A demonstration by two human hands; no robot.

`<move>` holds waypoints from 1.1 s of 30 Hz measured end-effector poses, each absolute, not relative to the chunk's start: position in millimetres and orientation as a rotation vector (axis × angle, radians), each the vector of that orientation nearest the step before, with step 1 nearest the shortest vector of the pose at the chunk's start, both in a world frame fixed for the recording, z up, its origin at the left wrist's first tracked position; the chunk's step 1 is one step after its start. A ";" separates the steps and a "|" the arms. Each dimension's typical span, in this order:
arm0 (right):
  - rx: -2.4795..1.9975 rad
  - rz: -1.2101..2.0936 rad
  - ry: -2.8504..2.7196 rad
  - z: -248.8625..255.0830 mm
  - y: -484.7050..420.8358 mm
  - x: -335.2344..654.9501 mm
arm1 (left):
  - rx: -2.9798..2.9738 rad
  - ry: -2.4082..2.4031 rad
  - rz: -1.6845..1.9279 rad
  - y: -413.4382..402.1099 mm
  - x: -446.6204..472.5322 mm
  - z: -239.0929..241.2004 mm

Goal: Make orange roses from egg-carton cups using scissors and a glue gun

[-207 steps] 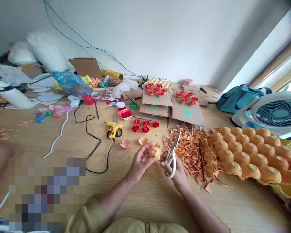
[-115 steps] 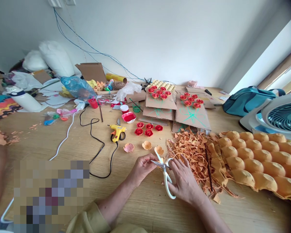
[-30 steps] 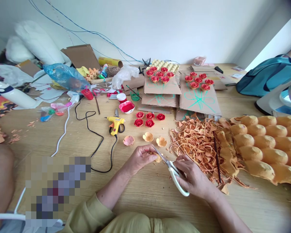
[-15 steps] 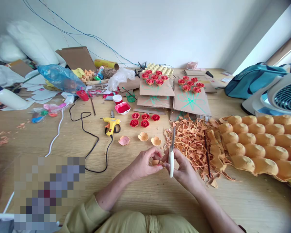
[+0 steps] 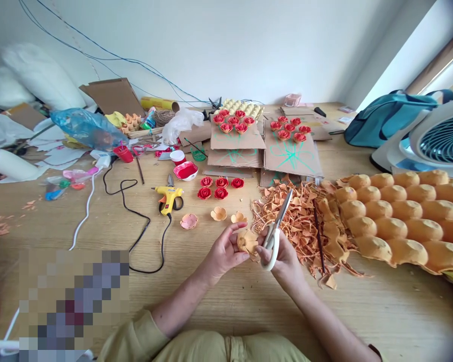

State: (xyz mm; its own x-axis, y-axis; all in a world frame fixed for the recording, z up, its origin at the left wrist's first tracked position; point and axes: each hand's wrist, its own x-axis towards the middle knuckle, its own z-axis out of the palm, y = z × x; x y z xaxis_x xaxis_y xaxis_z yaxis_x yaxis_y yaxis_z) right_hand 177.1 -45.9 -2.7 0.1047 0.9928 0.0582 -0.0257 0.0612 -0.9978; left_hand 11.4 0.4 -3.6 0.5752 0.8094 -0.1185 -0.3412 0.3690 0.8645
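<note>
My left hand (image 5: 223,253) pinches a small orange cup cut from egg carton (image 5: 246,241), its petals turned toward me. My right hand (image 5: 286,260) grips white-handled scissors (image 5: 275,232) with the blades closed and pointing up and away; its fingertips also touch the cup. Both hands hover just above the wooden table (image 5: 226,306). Right of them lies a heap of orange carton scraps (image 5: 298,221) and an orange egg tray (image 5: 400,221). Three cut flower cups (image 5: 219,213) lie just beyond my hands.
A yellow glue gun (image 5: 168,195) with a black cord lies left of centre. Red paper roses (image 5: 219,187) sit on the table and on cardboard sheets (image 5: 264,146). A red paint bowl (image 5: 185,170), a fan (image 5: 434,141), a teal bag (image 5: 385,118) and clutter ring the back. Another person's arm shows at far left.
The scissors have stopped cutting and their blades have swung up and away. My left hand has lifted the orange cup and turned it to face me.
</note>
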 end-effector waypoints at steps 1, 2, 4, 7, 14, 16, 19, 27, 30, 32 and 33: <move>-1.206 1.063 -1.160 -2.8 -47.0 175.8 | 0.886 0.591 0.810 -0.4 12.7 -4.0; -1.218 1.024 -1.182 -2.5 -48.0 174.5 | 0.861 0.590 0.825 -1.5 14.1 -4.6; -1.233 0.957 -1.224 -1.0 -49.5 172.3 | 0.817 0.603 0.866 -4.6 17.5 -6.5; -1.242 0.879 -1.284 2.0 -50.3 170.0 | 0.768 0.654 0.925 -9.5 21.9 -9.8; -1.251 0.804 -1.385 -3.6 -51.8 167.9 | 0.703 0.675 0.999 -15.1 24.9 -14.7; -1.255 0.775 -1.400 -7.3 -52.1 168.2 | 0.684 0.661 1.001 -14.1 25.0 -14.7; -1.257 0.765 -1.408 -11.5 -52.0 168.1 | 0.668 0.635 0.993 -11.7 23.9 -15.2; -1.253 0.788 -1.481 -13.4 -51.7 169.5 | 0.640 0.622 1.009 -8.7 17.8 -17.1; -1.281 0.850 -1.546 -10.1 -51.0 177.2 | 0.606 0.632 1.073 -5.2 18.0 -12.5; -1.318 0.919 -1.610 -7.1 -50.1 182.1 | 0.586 0.628 1.121 -2.0 18.2 -8.9; -1.333 0.956 -1.646 -5.5 -49.7 183.8 | 0.579 0.627 1.140 -0.5 18.3 -7.2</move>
State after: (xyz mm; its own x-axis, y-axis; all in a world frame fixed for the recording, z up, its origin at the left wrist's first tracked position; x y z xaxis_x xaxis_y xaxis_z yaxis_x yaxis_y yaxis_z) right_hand 183.8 -49.7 -5.5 -0.1298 0.9843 0.1195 0.3843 0.1610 -0.9090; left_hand 18.3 -0.5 -7.2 0.2869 0.9449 -0.1576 -0.6392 0.3113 0.7032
